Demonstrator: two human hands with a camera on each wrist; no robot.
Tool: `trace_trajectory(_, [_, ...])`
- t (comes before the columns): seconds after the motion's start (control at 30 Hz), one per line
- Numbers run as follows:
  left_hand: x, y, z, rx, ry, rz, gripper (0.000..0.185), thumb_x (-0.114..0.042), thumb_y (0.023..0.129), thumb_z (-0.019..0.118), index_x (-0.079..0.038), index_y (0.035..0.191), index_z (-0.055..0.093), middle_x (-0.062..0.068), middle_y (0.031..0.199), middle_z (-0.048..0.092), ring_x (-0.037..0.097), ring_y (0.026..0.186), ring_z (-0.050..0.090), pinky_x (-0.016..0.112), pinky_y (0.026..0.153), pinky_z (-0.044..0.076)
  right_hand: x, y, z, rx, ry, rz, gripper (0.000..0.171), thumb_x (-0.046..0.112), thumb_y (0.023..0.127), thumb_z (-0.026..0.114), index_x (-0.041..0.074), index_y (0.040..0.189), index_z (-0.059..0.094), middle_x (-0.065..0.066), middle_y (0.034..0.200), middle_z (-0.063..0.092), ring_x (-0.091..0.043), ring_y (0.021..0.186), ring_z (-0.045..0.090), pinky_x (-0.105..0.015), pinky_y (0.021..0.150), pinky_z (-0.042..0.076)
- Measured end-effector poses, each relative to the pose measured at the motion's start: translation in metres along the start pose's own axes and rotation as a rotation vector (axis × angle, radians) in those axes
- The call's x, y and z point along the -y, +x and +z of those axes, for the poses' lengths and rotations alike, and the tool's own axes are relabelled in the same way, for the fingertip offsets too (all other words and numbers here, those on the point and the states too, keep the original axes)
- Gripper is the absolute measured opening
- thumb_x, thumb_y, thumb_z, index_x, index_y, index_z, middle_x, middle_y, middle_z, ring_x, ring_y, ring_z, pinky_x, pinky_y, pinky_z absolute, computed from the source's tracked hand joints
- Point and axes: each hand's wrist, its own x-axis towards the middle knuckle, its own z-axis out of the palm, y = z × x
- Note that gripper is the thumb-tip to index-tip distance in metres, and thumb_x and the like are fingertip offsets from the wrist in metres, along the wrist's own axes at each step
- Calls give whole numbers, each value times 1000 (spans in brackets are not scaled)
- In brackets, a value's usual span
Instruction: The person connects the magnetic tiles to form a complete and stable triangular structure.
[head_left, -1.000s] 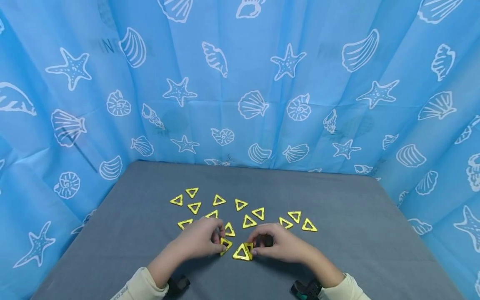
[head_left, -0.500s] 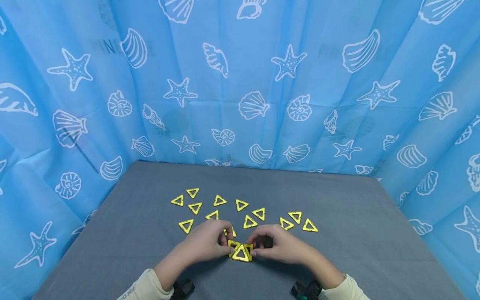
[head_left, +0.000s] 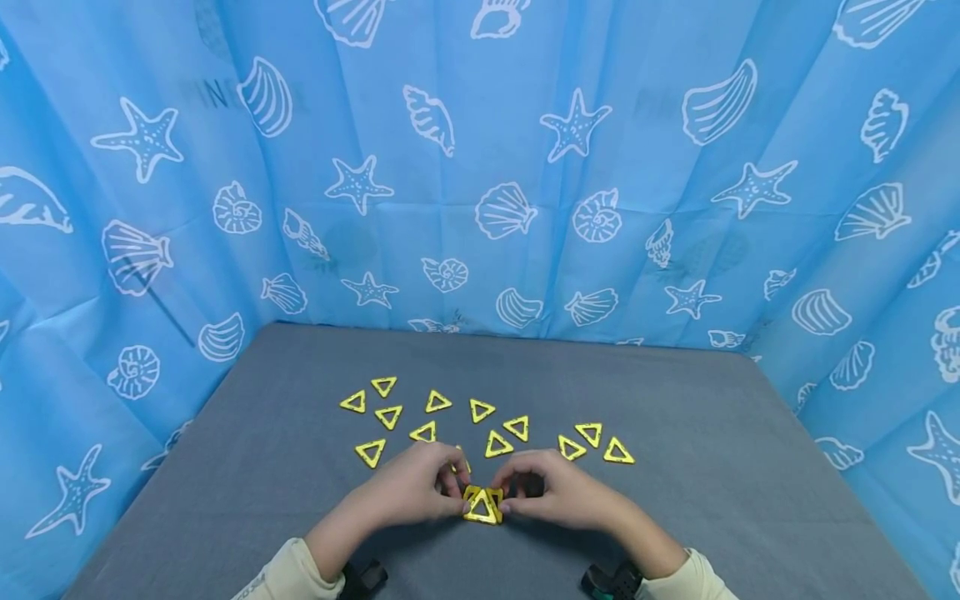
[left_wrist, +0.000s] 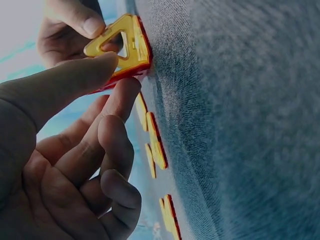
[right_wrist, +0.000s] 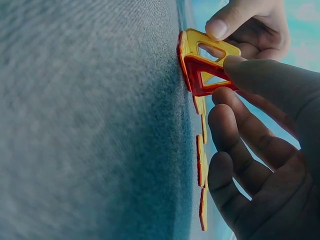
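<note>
A: Hands?
B: Left hand (head_left: 408, 490) and right hand (head_left: 558, 492), fingers curled, both pinching the small stack of yellow triangles (head_left: 482, 505) at lower centre of frame, on the grey bench (head_left: 712, 467).
A: Others?
B: Loose triangles (head_left: 495, 443) just above.

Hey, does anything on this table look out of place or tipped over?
Nothing stands out. Loose yellow triangles lie flat on the grey table; only the cluster pinched between left hand and right hand is tilted up.

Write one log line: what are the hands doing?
left hand: pinches triangle cluster | right hand: pinches same cluster | loose triangles: flat on table
</note>
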Motion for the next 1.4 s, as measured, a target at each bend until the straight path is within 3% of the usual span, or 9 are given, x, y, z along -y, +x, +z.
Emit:
trace_trajectory(0.43, [0, 0, 0, 37, -64, 32, 18, -21, 89, 87, -13, 98, 74, -10, 76, 73, 9, 66, 65, 26, 61, 49, 1, 0, 3, -9, -4, -33, 19, 17, 99, 77, 11, 117, 76, -4, 99, 75, -3, 79, 63, -25, 69, 56])
trace_trajectory(1.1, [-2, 1, 2, 37, -36, 50, 19, -22, 88, 88, -14, 98, 73, -11, 76, 70, 7, 64, 63, 25, 61, 49, 3, 1, 3, -6, 0, -27, 19, 15, 100, 75, 11, 118, 75, -9, 104, 77, -3, 82, 64, -26, 72, 57])
trace_trajectory(1.4, [1, 1, 2, 99, -46, 33, 34, -16, 90, 86, -17, 121, 73, -6, 90, 70, 7, 64, 60, 24, 60, 49, 1, -2, -4, -34, -20, -40, 17, 19, 101, 74, 11, 117, 75, -4, 101, 75, -5, 81, 64, -27, 71, 55])
